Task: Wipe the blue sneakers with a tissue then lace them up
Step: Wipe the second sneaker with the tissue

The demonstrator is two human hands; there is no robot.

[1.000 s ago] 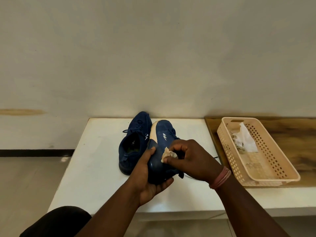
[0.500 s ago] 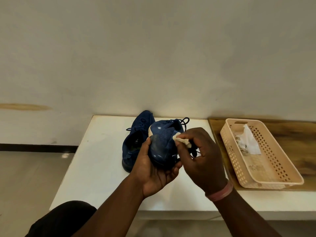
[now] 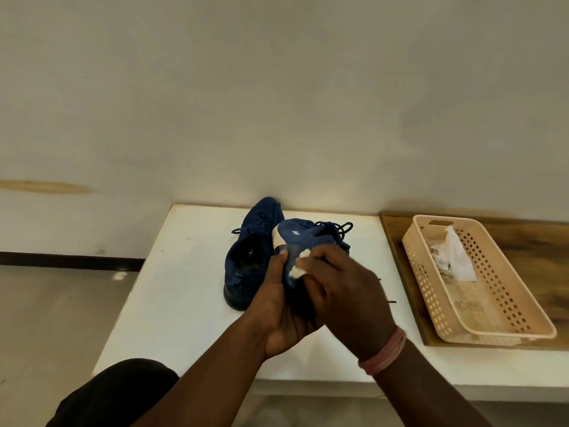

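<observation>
Plain pale wall across the upper frame; white table (image 3: 172,282) at lower centre, wooden board (image 3: 548,266) at right edge.

Held sneaker (image 3: 303,241) raised at frame centre, tilted, white sole edge toward upper left. Cradled from below by left hand (image 3: 278,309), fingers curled round heel end. Tissue (image 3: 298,268) wadded, pinched in right hand (image 3: 348,303) and pressed on the blue upper. Second sneaker (image 3: 246,260) flat on table just left of and behind the held one, opening upward.

Risks, as judged:
- Loose laces (image 3: 338,228) trailing from held sneaker toward right; likely to snag under wiping fingers or drag across the table.
- Thin wad liable to tear or shed lint on knit fabric under hard rubbing.
- Grip only at heel end; possible slip onto second sneaker.
- Lacing not yet begun; wiping state of second sneaker not determinable.

Containers:
- Beige perforated basket (image 3: 520,306) on wooden board, right of frame, well apart from hands. Contents: crumpled white tissue paper (image 3: 455,257) at far end; near end showing bare floor.
</observation>
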